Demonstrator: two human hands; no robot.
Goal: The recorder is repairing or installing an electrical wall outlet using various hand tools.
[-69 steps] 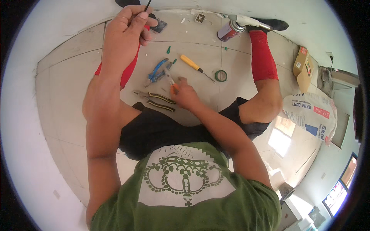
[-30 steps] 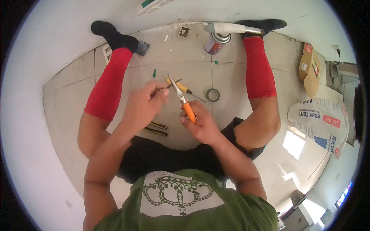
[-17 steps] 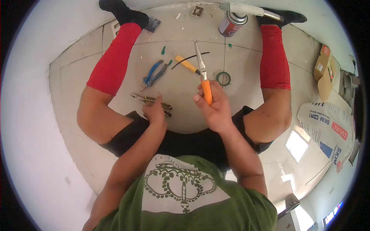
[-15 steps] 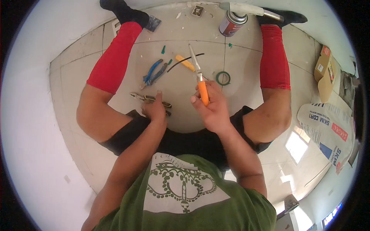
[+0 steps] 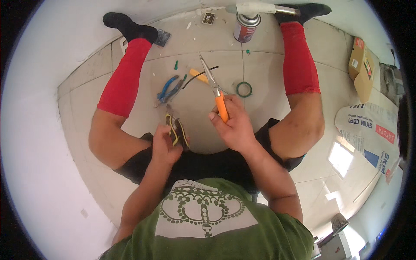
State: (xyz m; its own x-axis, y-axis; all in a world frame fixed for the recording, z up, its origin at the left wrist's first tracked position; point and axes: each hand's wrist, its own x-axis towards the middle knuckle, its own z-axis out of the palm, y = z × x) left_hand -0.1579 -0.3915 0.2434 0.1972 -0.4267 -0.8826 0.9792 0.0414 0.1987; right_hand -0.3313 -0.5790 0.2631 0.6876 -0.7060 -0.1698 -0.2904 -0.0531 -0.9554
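Long-nose pliers with orange handles and tapered steel jaws (image 5: 216, 89): mid-scene, jaws toward 11 o'clock, right hand's (image 5: 235, 122) fingers closed round the handle. Thin black wire-like strip (image 5: 189, 81) crosses the jaws, lying 8 to 2; cannot tell if pinched. Left hand (image 5: 166, 145): fingers gripping black-and-yellow-handled metal pliers (image 5: 181, 130), heads toward 11.

Clock taken from the orange pair. Blue-handled pliers (image 5: 165, 86) at 9; yellow-handled screwdriver (image 5: 193, 72) at 10–11, partly hidden behind the jaws. Green tape ring (image 5: 244, 89) at 3. Red-and-white metal can (image 5: 245, 31) with torch head (image 5: 260, 8) at 1.

Edges: white wall (image 5: 173, 6) at 12; red-covered shins at 9–10 (image 5: 123, 78) and 2–3 (image 5: 300, 60) bound the pale tiled floor (image 5: 216, 134).
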